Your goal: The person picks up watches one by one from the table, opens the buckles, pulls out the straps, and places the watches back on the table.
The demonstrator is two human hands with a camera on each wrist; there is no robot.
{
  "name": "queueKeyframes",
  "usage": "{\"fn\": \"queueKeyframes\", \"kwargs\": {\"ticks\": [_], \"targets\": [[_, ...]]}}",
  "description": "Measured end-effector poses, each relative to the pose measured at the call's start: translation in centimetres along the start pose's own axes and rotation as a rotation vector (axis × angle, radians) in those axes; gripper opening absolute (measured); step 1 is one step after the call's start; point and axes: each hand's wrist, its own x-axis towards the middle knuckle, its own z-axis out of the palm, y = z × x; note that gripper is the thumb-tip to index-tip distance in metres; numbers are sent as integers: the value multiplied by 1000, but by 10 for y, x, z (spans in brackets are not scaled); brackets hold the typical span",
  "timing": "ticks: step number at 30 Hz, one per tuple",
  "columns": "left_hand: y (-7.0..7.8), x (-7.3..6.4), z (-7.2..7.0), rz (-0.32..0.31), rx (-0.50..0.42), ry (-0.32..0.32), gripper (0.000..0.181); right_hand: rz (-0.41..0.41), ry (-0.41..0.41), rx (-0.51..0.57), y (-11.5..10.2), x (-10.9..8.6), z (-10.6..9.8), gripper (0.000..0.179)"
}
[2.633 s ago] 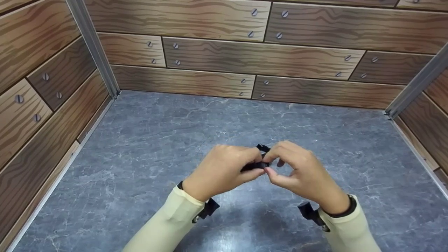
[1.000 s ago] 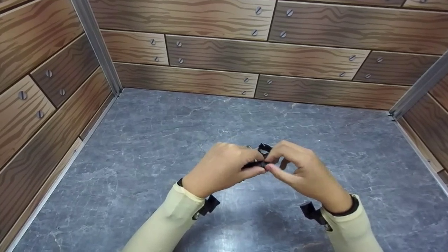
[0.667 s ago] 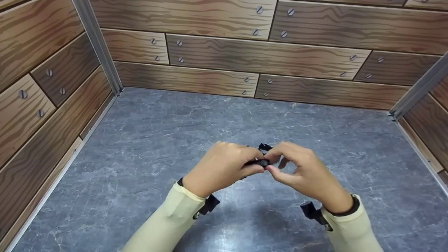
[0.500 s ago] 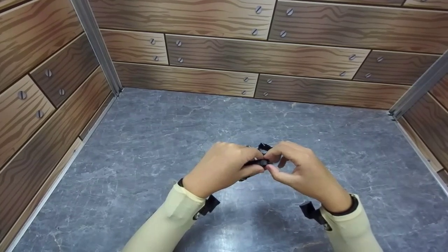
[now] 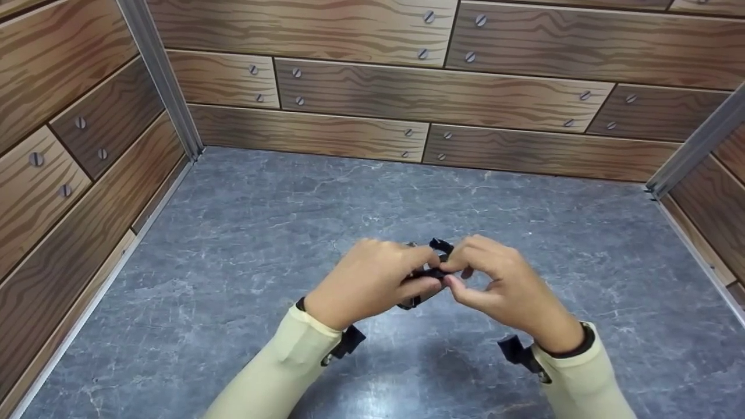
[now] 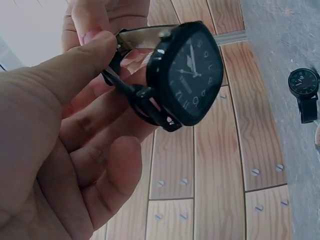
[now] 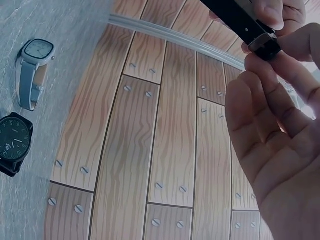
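In the head view my left hand (image 5: 366,282) and right hand (image 5: 500,279) meet over the table, at a black wristwatch (image 5: 432,272). The left wrist view shows its dark dial with pale numerals (image 6: 192,75) turned outward, its strap between my left thumb and fingers. My right thumb and fingers pinch the strap near its buckle end, seen in the right wrist view as a black band with a metal buckle (image 7: 262,41). Much of the watch is hidden behind my fingers in the head view.
On the table in the right wrist view lie a pale square watch (image 7: 37,50) with a grey strap and a dark round-dialled watch (image 7: 14,142). A black watch (image 6: 303,82) lies on the table in the left wrist view. Wood-patterned walls (image 5: 349,93) enclose the grey table (image 5: 262,221).
Both hands stay almost where they were, with small finger movements at the strap. More of a black part shows below my left thumb than before.
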Motion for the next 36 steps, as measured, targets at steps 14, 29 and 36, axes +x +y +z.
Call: {"fn": "queueKeyframes", "kwargs": {"ticks": [14,29,36], "targets": [[1,0,-1,0,-112,14,16,-110,55,48,1,0,-1,28],[1,1,-3,23,-111,88,12,-251,174,-50,2,5,9,11],[0,3,-1,64,-116,100,11,-250,152,30,1,5,7,6]]}}
